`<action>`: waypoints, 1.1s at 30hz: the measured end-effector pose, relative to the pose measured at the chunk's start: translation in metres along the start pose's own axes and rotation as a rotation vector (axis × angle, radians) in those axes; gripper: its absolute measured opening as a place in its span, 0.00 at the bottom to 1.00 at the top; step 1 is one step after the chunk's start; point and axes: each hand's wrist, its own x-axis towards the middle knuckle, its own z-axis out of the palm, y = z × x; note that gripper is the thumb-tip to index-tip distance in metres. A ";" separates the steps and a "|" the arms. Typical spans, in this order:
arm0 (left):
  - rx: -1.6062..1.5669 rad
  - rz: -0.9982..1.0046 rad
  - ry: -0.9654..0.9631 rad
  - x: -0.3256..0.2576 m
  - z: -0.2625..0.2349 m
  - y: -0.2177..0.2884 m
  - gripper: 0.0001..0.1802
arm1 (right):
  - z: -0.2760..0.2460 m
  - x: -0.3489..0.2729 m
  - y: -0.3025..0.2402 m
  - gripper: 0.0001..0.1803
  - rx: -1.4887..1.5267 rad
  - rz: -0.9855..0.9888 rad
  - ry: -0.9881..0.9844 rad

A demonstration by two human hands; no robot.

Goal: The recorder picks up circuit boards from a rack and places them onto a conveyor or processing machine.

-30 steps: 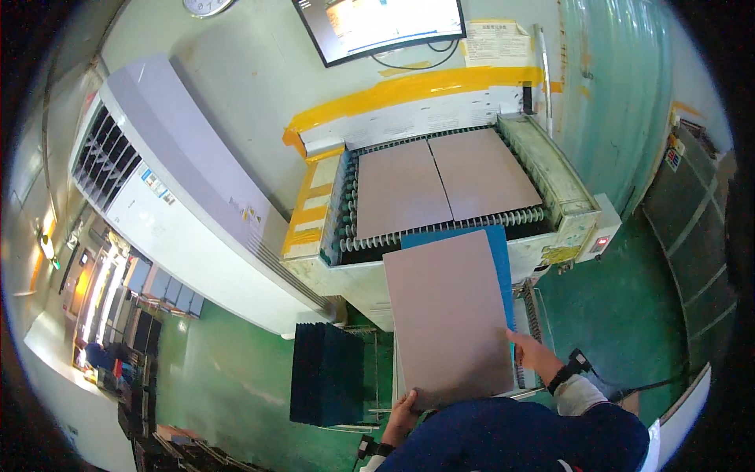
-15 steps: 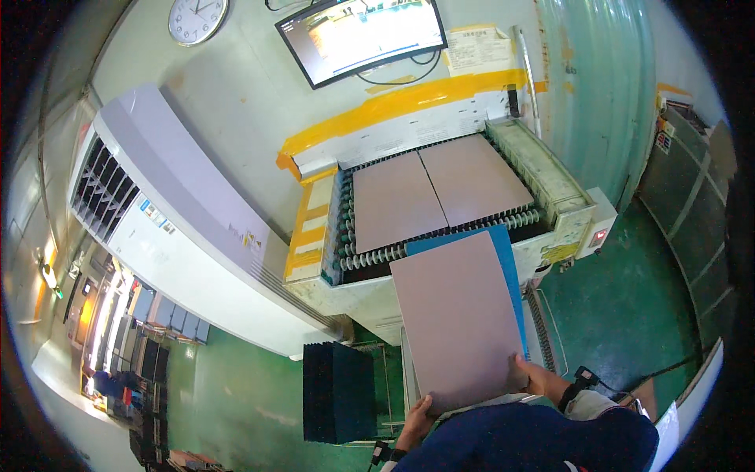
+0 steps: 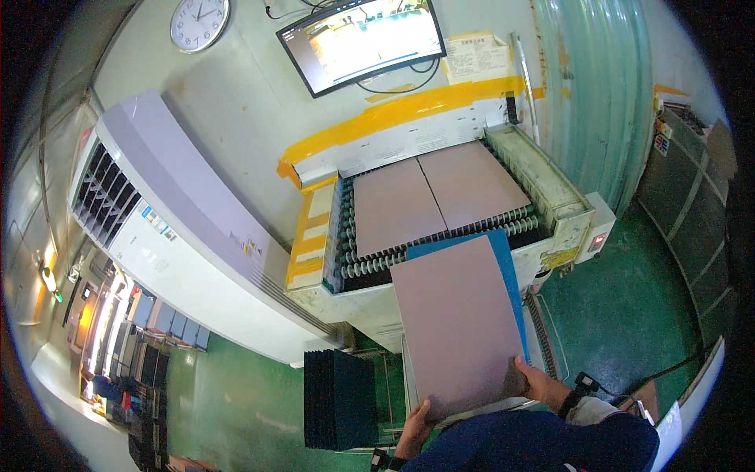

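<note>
A flat pinkish-grey panel (image 3: 460,330) is held in front of my body, tilted, its far end near the front of a roller machine. My left hand (image 3: 417,426) grips its near left corner, thumb on top. My right hand (image 3: 541,384) grips the near right edge, thumb on the face and fingers hidden underneath. A blue sheet (image 3: 507,267) shows behind the panel's far and right edges. Two similar panels, a left one (image 3: 397,206) and a right one (image 3: 474,185), lie side by side on the machine's rollers (image 3: 377,263).
The roller machine (image 3: 314,271) has yellow tape on its left side and a small control box (image 3: 599,228) on its right. A dark ribbed stack (image 3: 338,401) stands on the floor at left, below a tall white air conditioner (image 3: 197,236). A monitor (image 3: 366,39) hangs above.
The two panels on the rollers have shifted slightly away from me, showing more of the near rollers. The view has tipped a little; both hands keep their grip on the held panel.
</note>
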 end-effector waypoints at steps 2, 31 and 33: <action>-0.017 0.005 -0.024 0.002 -0.006 -0.004 0.23 | 0.003 0.001 0.000 0.29 0.000 -0.030 0.032; 0.098 0.100 0.109 -0.035 0.042 0.032 0.22 | 0.064 -0.032 -0.033 0.26 -0.279 -0.135 0.076; 0.119 0.120 0.105 -0.039 0.047 0.035 0.22 | 0.060 -0.029 -0.033 0.25 -0.259 -0.142 0.128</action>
